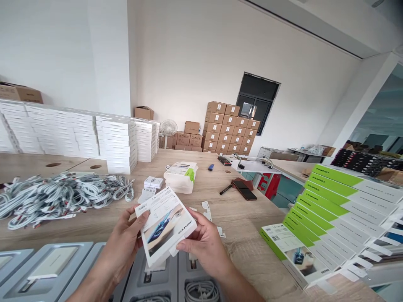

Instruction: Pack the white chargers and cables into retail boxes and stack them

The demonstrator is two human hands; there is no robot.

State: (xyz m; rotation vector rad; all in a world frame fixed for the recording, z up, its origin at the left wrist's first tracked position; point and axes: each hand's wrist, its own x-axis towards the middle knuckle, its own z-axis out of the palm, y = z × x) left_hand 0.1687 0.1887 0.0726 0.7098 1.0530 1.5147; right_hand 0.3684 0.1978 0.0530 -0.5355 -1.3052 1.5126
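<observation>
Both hands hold a white printed product box [165,218], tilted above the bench, with a picture and small text on its face. My left hand [124,233] grips its left edge, thumb on the printed face. At the right end, my right hand [206,241] has its thumb by a small white flap on the lower edge; its other fingers are partly behind the box. Below lie grey moulded trays [23,274]. One bears a flat white device [53,262], while a coiled cable [201,290] shows in another.
Green-and-white boxes [333,209] with loose end flaps are stacked at right. Grey-white cables [63,197] lie heaped at left, before stacked white boxes [121,144]. Ahead are flattened cartons [178,180], small white packs [153,182], a black pen [226,189] and a phone [244,189].
</observation>
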